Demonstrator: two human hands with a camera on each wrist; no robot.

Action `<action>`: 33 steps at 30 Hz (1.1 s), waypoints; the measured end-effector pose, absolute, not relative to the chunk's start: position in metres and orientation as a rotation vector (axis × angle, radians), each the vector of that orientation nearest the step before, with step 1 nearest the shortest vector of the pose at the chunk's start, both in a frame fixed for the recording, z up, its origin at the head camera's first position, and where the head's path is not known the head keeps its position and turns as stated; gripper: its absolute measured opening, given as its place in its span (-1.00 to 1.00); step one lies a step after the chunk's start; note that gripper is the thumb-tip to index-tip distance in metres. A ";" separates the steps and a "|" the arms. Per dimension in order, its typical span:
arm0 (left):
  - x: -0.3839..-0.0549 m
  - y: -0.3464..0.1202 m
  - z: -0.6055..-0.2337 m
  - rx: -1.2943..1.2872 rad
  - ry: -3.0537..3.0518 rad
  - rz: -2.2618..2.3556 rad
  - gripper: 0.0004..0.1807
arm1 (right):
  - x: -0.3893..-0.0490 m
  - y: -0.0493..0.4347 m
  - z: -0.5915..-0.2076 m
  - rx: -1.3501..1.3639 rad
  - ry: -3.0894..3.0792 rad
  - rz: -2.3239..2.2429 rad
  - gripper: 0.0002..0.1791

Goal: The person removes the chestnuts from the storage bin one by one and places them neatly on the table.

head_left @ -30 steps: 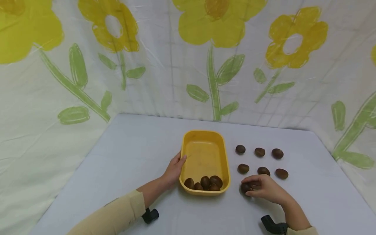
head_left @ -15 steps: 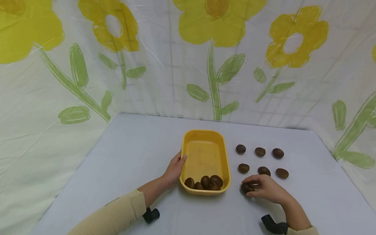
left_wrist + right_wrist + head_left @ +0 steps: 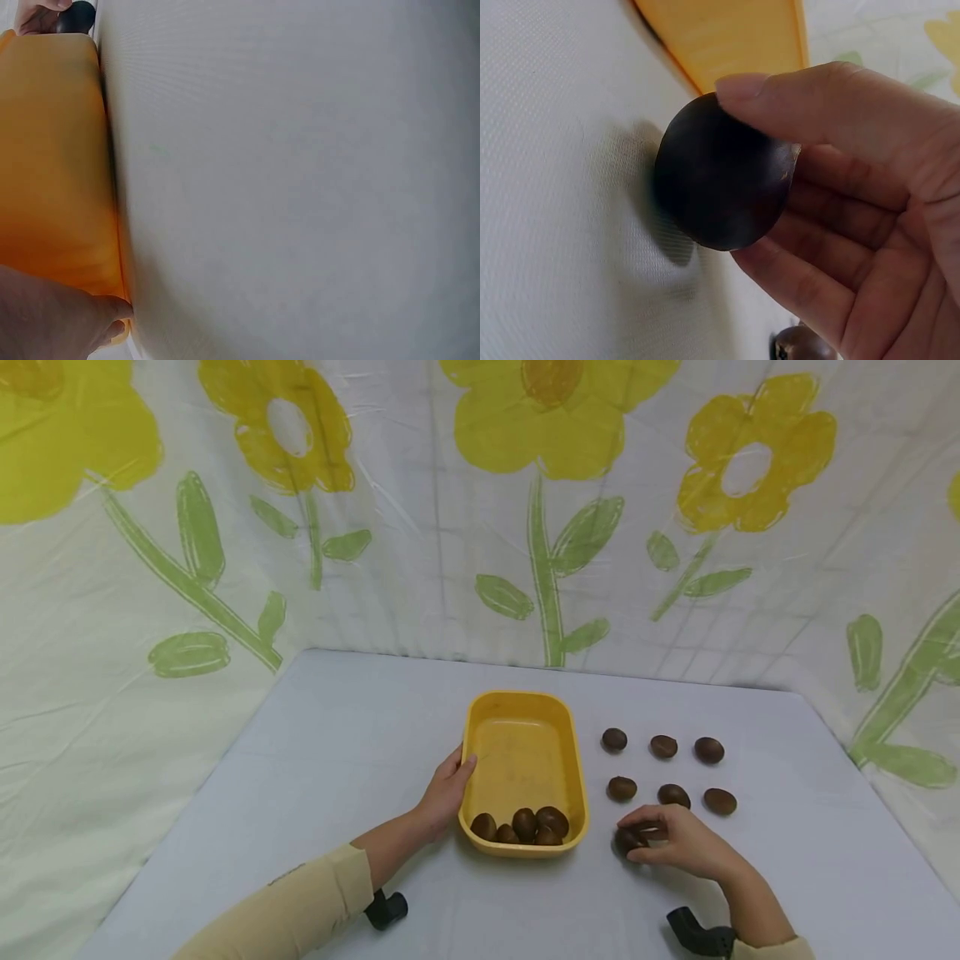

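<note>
A yellow tray (image 3: 517,752) stands on the table, with several brown chestnuts (image 3: 525,825) gathered at its near end. My left hand (image 3: 442,797) grips the tray's left wall, thumb over the rim; in the left wrist view its fingers lie along the tray's outer side. To the right of the tray, my right hand (image 3: 678,842) pinches a dark chestnut (image 3: 720,176) between thumb and fingers, low over the tabletop. Whether that chestnut touches the cloth I cannot tell. Part of it is hidden by the fingers in the head view.
Beyond my right hand, several chestnuts (image 3: 663,747) lie spaced out in two rows on the white table (image 3: 360,727). One chestnut (image 3: 674,796) is close behind the right hand's knuckles. A cloth backdrop (image 3: 390,527) with painted flowers hangs behind the table.
</note>
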State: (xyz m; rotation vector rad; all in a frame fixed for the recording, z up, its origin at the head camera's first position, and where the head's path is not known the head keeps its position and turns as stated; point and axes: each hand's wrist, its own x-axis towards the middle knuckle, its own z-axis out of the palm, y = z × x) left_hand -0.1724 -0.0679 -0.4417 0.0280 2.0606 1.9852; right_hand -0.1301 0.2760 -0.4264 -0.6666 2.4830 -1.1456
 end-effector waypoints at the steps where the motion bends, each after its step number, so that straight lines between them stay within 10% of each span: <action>1: -0.172 -0.068 -0.442 0.030 2.063 1.985 -0.42 | -0.130 0.276 -0.426 -0.673 2.490 -1.144 -0.54; 33: -0.171 -0.068 -0.441 0.016 2.066 1.979 -0.42 | -0.159 0.230 -0.380 -0.802 2.599 -1.317 -0.46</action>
